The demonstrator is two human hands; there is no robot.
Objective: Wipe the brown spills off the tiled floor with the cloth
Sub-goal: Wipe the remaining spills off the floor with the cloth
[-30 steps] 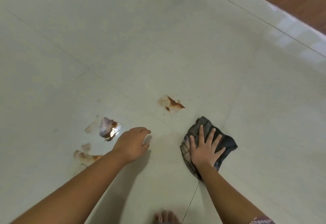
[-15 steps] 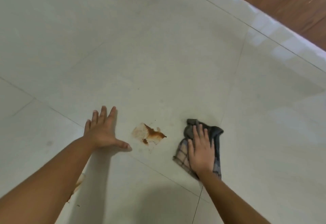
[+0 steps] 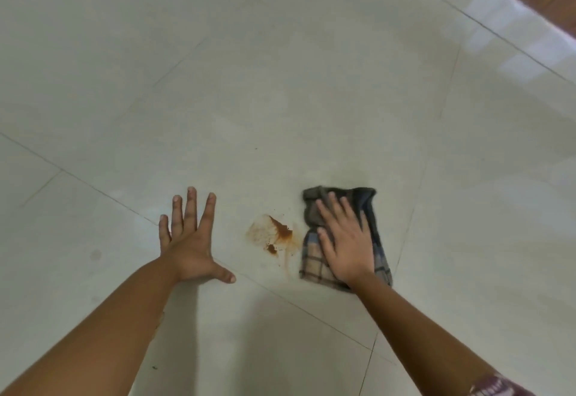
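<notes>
Brown spill (image 3: 274, 236) sits at lower centre of the tiled floor (image 3: 280, 84), just left of the checked cloth (image 3: 314, 268) that the right hand (image 3: 344, 246) presses flat-fingered, likely to sweep across it, while the left hand (image 3: 190, 239) splays on the tile, probably as support.

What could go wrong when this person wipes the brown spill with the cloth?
1. The right hand presses flat on the cloth beside the brown spill; a leftward sweep may smear it wider, toward the left hand.
2. The left hand rests flat on the glossy tiled floor; if it bears weight, it might slip.
</notes>
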